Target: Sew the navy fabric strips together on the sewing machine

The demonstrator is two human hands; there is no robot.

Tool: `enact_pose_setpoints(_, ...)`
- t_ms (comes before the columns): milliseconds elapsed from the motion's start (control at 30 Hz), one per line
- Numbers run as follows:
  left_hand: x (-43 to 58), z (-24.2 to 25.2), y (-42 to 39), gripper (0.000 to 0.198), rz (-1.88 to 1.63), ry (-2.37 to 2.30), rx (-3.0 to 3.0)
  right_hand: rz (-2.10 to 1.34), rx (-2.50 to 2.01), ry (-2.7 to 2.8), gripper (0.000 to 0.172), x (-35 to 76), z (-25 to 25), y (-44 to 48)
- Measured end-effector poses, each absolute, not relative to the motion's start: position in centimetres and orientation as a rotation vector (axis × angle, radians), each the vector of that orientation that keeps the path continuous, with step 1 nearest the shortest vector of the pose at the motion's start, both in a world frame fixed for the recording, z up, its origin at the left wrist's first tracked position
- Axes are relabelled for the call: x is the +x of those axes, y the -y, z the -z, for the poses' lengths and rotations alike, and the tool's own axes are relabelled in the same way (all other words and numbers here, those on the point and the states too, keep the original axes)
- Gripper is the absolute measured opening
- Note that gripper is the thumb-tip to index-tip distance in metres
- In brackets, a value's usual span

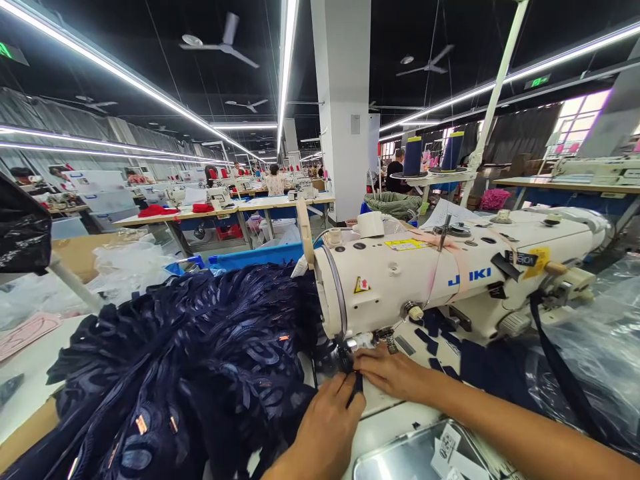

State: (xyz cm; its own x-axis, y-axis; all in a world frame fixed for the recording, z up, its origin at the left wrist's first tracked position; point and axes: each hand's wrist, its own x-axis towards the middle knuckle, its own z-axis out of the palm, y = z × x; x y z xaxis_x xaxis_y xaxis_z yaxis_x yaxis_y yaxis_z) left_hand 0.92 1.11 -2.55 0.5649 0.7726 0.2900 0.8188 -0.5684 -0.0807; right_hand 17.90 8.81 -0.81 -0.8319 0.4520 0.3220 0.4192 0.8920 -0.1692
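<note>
A white sewing machine (400, 273) stands in front of me, its needle end at the left. My left hand (330, 417) is closed, its fingertips pinching a small piece of navy fabric (358, 385) just before the needle area. Close beside it, my right hand (393, 375) has its fingers together, pressing the same fabric from the right by the presser foot. Fingers and machine head hide most of this piece. To the left lies a large heap of navy garments (200, 353) with small copper-coloured bits on it, reaching up to the machine head.
Small navy fabric scraps (433, 333) lie under the machine arm. A metal tray (400, 457) with white labels (447, 447) sits at the front edge. Clear plastic bags (595, 360) are at the right. Two navy thread cones (453, 152) stand behind. Other people work at distant tables.
</note>
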Motion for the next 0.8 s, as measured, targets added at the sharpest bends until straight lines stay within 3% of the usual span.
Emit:
enact_pose_setpoints(300, 0.90, 3.03, -1.11, 0.032, 0.488, 1.289, -2.511, 0.263, -0.420, 2.830, 0.030, 18.71, 0.41, -8.94)
enact_pose_setpoints(800, 1.60, 2.41, -1.83, 0.027, 0.424, 1.431, -2.492, 0.205, -0.479, 2.793, 0.031, 18.41, 0.45, -9.71)
